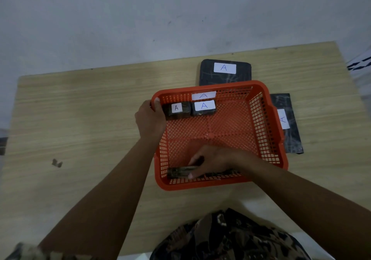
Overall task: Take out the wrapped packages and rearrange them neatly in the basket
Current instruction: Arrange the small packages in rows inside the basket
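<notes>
Inside the orange basket at six o'clock, the right hand is closing its fingers on a dark wrapped package, while the left hand is gripping the rim at nine o'clock.

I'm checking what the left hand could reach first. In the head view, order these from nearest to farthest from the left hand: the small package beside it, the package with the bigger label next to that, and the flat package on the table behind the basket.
1. Small package, in the basket's far-left corner, beside the left hand.
2. Bigger-label package, just right of it.
3. Flat package, on the table beyond the basket.
</notes>
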Tool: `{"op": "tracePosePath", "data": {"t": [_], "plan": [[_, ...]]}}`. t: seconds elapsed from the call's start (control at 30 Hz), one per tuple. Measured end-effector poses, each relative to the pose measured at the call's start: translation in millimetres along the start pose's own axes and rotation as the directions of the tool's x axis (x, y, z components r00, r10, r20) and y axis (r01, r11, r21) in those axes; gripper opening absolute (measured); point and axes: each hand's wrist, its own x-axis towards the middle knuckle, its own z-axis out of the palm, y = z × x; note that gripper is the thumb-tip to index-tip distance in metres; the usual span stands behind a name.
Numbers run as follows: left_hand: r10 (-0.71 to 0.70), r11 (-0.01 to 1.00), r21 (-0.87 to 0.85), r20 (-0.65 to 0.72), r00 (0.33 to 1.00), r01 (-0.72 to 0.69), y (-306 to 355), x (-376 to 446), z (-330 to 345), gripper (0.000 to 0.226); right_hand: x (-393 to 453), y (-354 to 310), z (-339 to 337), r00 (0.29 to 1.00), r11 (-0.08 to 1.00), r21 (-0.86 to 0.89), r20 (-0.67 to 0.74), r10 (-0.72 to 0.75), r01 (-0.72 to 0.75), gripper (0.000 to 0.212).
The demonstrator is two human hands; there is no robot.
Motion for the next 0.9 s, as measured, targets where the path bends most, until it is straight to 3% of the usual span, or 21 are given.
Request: {"op": "tracePosePath", "data": {"t": [0.17,0.27,0.33,0.5,0.7,0.9], "plan": [[0.005,1.000,-0.012,0.002,1.000,-0.005,-1,0,0,0.044,-2,2,1,0.995,0.995,-0.054,-0.050,-0.084,0.081,0.029],[0.011,1.000,-0.010,0.004,1.000,-0.011,-2,1,1,0.044,-12,2,-10,0.975,0.984,0.113,-0.194,-0.111,0.134,0.016],[0.017,1.000,-0.005,0.000,1.000,-0.017,-1,1,0,0.044,-16,2,-19,0.974,0.985,0.117,-0.202,-0.099,0.124,0.015],[0.021,1.000,0.017,-0.012,1.000,-0.021,0,-1,1,0.043,-11,-2,-9,0.998,1.000,-0.016,-0.054,-0.028,0.027,0.054],[0.030,1.000,-0.003,-0.013,0.999,-0.030,0,-1,1,0.045,-9,-4,-1,0.999,0.990,-0.139,-0.019,-0.040,0.037,0.040],[0.037,0.999,-0.010,-0.020,0.999,-0.038,-1,-1,3,0.044,-11,-12,-5,0.995,0.995,-0.044,0.031,0.093,-0.092,0.061]]}}
